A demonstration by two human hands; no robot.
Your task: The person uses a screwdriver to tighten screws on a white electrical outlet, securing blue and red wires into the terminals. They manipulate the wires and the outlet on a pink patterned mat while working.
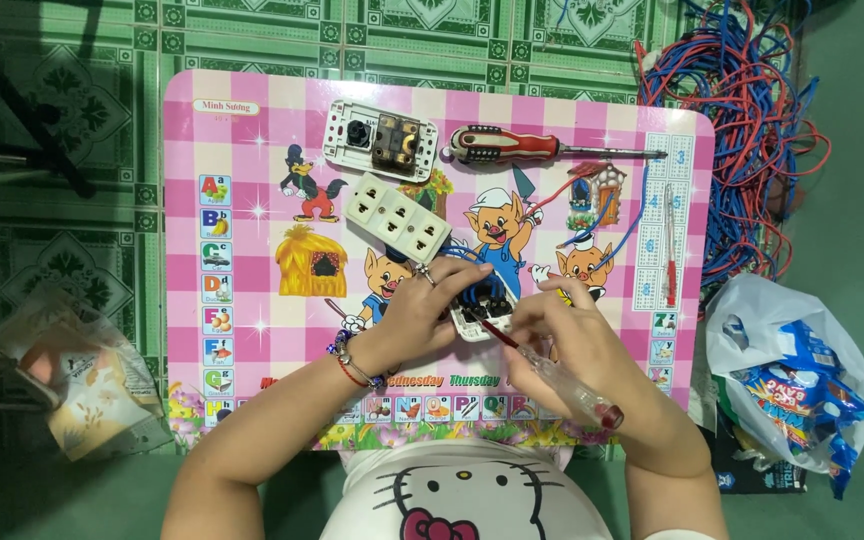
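Left hand (422,310) pins the switch (480,305) to the surface (252,150), fingers clamped round it; right hand (562,345) pinches a tester (552,375), tip apparently at a terminal.

Three screwdrivers (542,148), three socket parts (397,218), two bags (792,385).

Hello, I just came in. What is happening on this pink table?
A person sits at a small pink table and works on a small electrical part. The left hand holds the part steady, and the right hand presses a clear-handled screwdriver into it. Blue and red wires run out from the part. A white socket strip, a switch plate and a red-and-black screwdriver lie unused farther up the table. A tangle of red and blue wire lies on the floor beside it.
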